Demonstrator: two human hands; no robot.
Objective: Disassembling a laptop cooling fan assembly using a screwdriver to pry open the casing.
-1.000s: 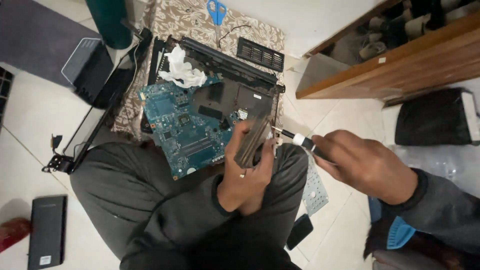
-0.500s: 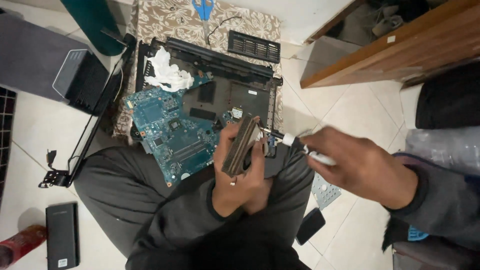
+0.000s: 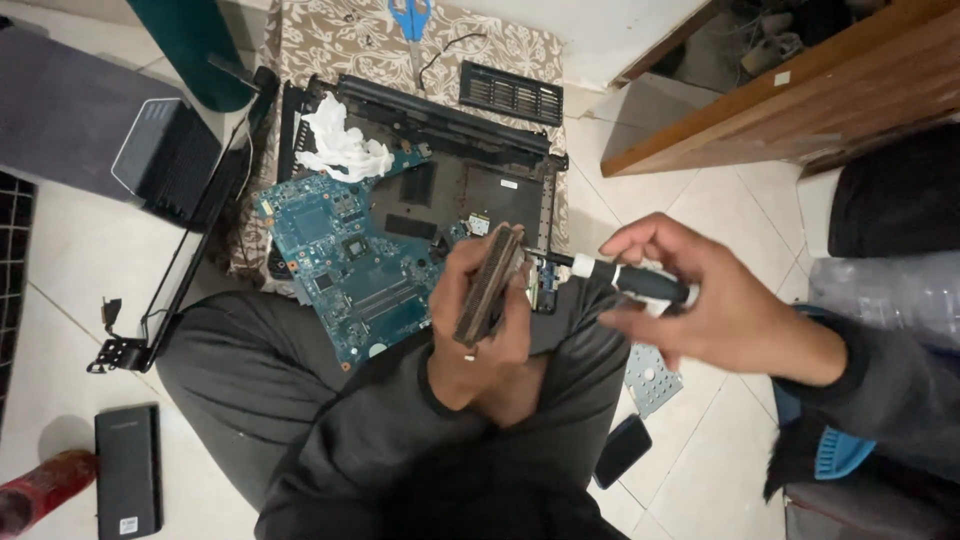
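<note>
My left hand [image 3: 478, 330] grips a flat brownish metal part [image 3: 488, 285], held on edge above my lap. My right hand [image 3: 700, 300] holds a screwdriver [image 3: 625, 278] with a black and white handle, its tip pointing left at the top of that part. Just behind the hands lies a blue circuit board [image 3: 350, 260], partly lifted out of a black laptop base [image 3: 470, 170]. A wad of white tissue [image 3: 340, 150] rests on the base's upper left corner.
A patterned cloth [image 3: 340, 50] lies under the laptop base, with blue scissors [image 3: 408, 15] and a black vent grille [image 3: 510, 92] at its far edge. A screen frame [image 3: 190, 260] lies left, a black phone [image 3: 128, 470] lower left, a metal bracket [image 3: 652, 380] and dark phone [image 3: 622, 450] right. Wooden furniture [image 3: 800, 110] stands at upper right.
My right hand has shifted its grip on the screwdriver, fingers spreading, with the tip staying at the part. The view has drifted slightly; my left hand keeps the part on edge.
</note>
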